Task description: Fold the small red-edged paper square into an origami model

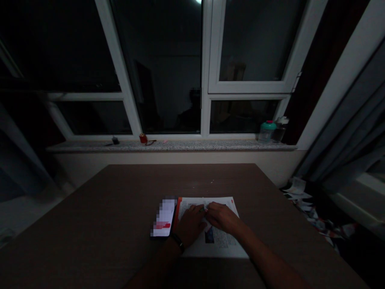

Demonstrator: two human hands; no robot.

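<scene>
A printed page or booklet (224,243) with an orange strip along its left side lies on the brown table. Above its middle, my left hand (191,222) and my right hand (221,216) meet with fingers bent and pinched together. Between the fingertips is something small, with a pale bit showing below them; its kind is too dark and covered to make out. A dark band circles my left wrist. Just left of the page lies a phone (164,218) with its screen lit and partly blurred out.
The brown table (105,216) reaches a wall under a window. On the stone sill (186,145) stand a small red object (143,138), a dark little bottle (115,140) and a teal-lidded bottle (267,131) beside a clear one (280,129). Papers (313,218) are piled right of the table.
</scene>
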